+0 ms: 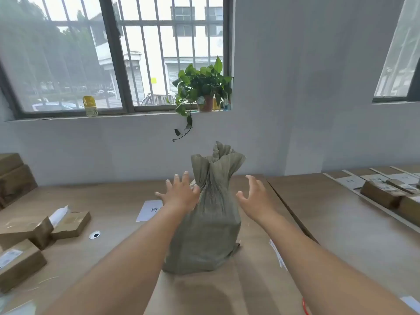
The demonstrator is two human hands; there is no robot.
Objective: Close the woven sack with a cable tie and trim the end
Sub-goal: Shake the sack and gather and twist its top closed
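Note:
A grey-green woven sack (204, 233) stands upright on the wooden table (118, 201), its neck gathered narrow and its mouth flaring open above. My left hand (179, 192) is spread flat, fingers apart, right against the left side of the sack's neck. To the right of the neck my right hand (255, 197) hovers with curled, parted fingers, a small gap from the fabric. Neither hand holds anything. A thin white strip (277, 255) lies on the table right of the sack; I cannot tell whether it is the cable tie. No cutting tool shows.
Several brown cardboard boxes (27, 235) sit on the table's left side, with a white paper label (148, 210) behind my left hand. More boxes and cards (384, 192) line a second table at the right. A potted plant (202, 89) stands on the windowsill.

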